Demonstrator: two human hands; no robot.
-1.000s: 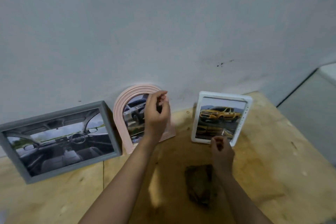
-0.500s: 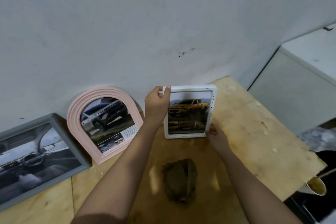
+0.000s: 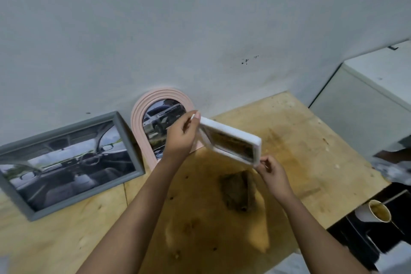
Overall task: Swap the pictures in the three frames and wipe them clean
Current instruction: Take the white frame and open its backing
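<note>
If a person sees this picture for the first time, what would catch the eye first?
First the white frame, held tilted above the table between the left hand at its upper corner and the right hand at its lower corner. Next the pink arched frame and the grey frame leaning on the wall behind, at left.

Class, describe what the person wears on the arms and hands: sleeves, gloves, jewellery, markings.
Nothing is worn: the left hand and right hand are ungloved, and the left forearm and right forearm are bare to the picture's lower edge. No sleeve, watch, bracelet or marking shows.
</note>
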